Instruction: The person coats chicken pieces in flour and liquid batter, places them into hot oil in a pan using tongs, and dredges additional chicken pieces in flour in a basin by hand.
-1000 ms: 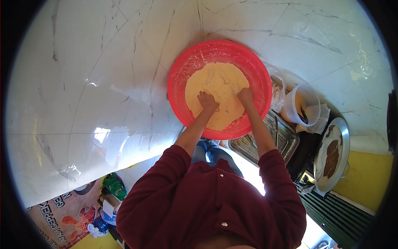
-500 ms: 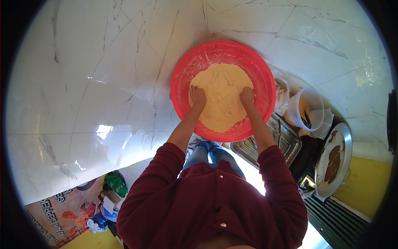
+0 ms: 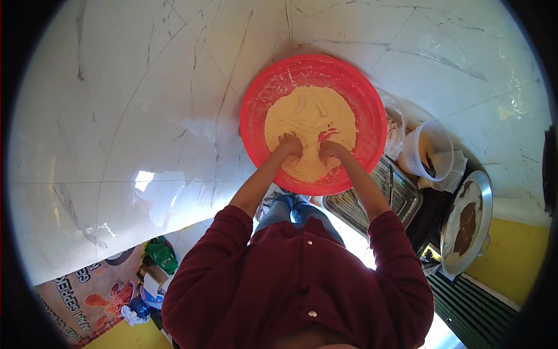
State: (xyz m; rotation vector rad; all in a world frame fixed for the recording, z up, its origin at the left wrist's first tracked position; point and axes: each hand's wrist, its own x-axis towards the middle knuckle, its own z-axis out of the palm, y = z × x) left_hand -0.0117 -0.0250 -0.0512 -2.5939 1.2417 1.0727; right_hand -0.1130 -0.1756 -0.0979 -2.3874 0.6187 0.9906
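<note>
A large red basin [image 3: 372,113] holds a broad heap of pale yellow flour-like powder [image 3: 311,116]. Both hands are down in the powder, on the near half of the heap and a short gap apart. My left hand [image 3: 290,145] has some fingers showing, slightly spread, while the rest sink into the powder; I see no object in it. My right hand [image 3: 331,149] is bent downward with its fingers buried, so their shape is hidden. Just beyond it a streak of red basin floor shows through. Some whitish lumps or ridges lie at the far side of the heap.
Right of the basin are a clear plastic tub [image 3: 433,152] with a dark-handled utensil, a plastic bag [image 3: 394,134], a metal wire-rack tray [image 3: 383,195] and a large metal pan [image 3: 465,224] with brown and whitish residue. Marbled tile [image 3: 157,104] surrounds the left side.
Both hands have moved toward my body and closer together, pushing deeper into the powder. A red streak of bare basin has appeared beyond the right hand.
</note>
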